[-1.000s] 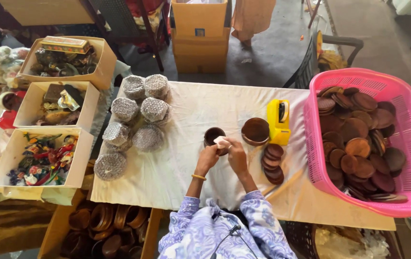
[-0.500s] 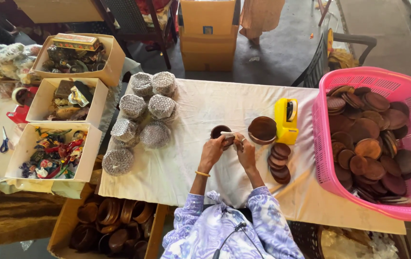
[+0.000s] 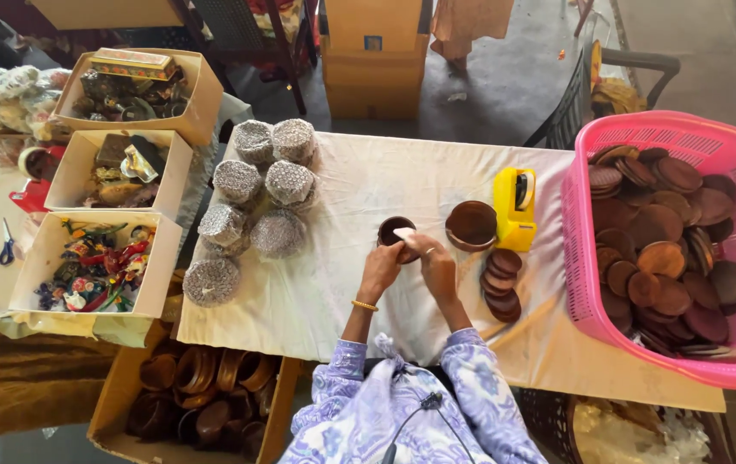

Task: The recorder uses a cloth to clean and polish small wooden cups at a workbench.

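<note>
My left hand (image 3: pixel 383 268) holds a small dark brown wooden bowl (image 3: pixel 392 233) just above the white cloth-covered table (image 3: pixel 385 180). My right hand (image 3: pixel 435 262) pinches a small white piece (image 3: pixel 404 233) against the bowl's rim. Both hands meet over the middle of the table. To the right of them lie a larger wooden bowl (image 3: pixel 471 225) and a short stack of round brown discs (image 3: pixel 502 282).
A yellow tape dispenser (image 3: pixel 516 206) stands beside the larger bowl. A pink basket (image 3: pixel 591 301) of brown discs fills the right side. Several wrapped silvery bundles (image 3: pixel 260 198) sit left. Three cardboard boxes (image 3: pixel 157 283) of small items line the left; a box of wooden cups (image 3: pixel 205 387) is below.
My hands stay together on the small bowl with only slight shifts. The view has drifted a little, and a person's hand appeared at the far left edge.
</note>
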